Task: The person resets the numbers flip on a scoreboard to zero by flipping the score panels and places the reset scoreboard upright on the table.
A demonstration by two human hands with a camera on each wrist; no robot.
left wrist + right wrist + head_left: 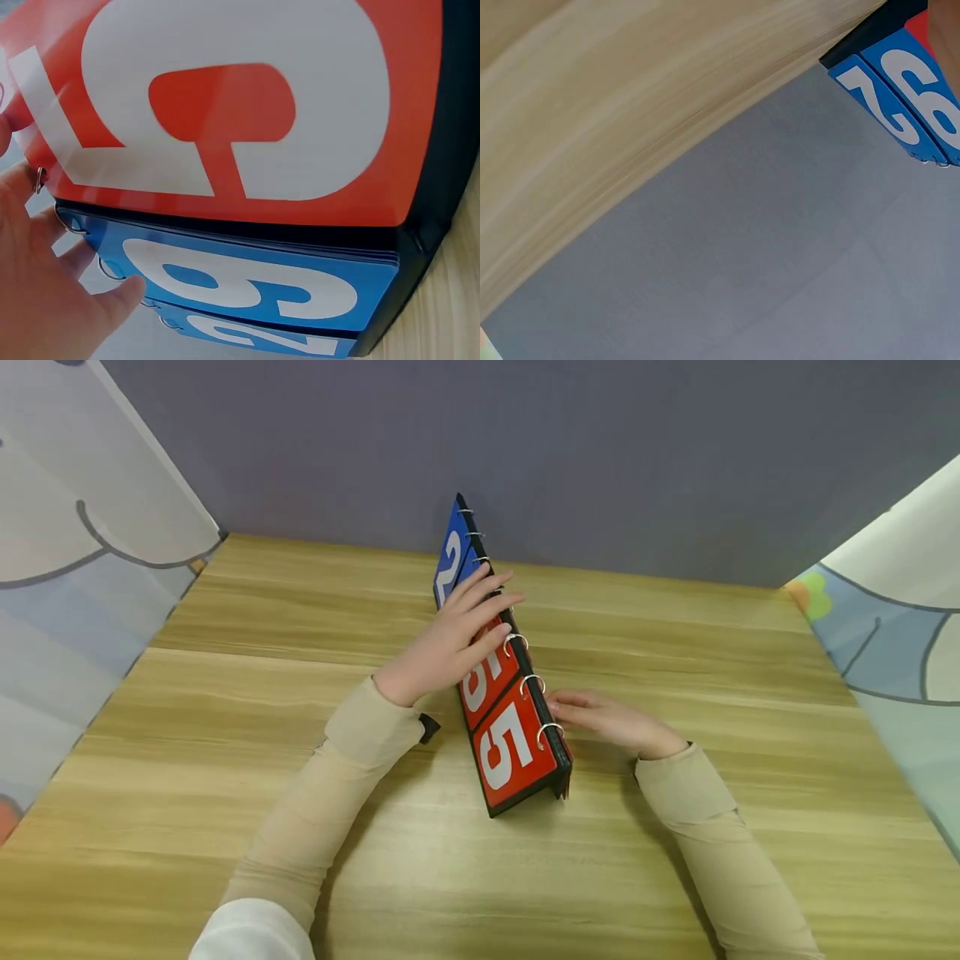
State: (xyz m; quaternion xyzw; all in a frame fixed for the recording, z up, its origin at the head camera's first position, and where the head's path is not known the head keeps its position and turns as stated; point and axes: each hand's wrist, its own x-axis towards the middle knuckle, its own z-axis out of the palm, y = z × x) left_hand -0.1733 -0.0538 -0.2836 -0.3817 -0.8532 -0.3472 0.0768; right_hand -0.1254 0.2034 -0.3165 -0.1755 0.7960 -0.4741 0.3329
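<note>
Nearest on the wooden table [225, 777], two beige sleeves reach forward toward a flip scoreboard [517, 752] that stands tent-like near the middle of the tabletop, its length running from near right to far left. The scoreboard has a black frame, and its number cards hang from metal rings [532, 681] along the top ridge. On the near half the cards are red with white digits; two fives show in the head view. On the far half the cards are blue with white digits, and the wrist views show a 2 and a 9 there.

At the right of the scoreboard, the right hand [607, 718] lies low with its fingers stretched out flat toward the far face of the red cards, beside the rings; whether it pinches a card I cannot tell.

Farther on, the left hand [450, 639] rests over the ridge where red meets blue, fingers straight and spread, touching the cards and rings without curling round anything.

Beyond the table stands a grey wall [600, 452], with patterned cloth panels [75, 543] at left and right.
</note>
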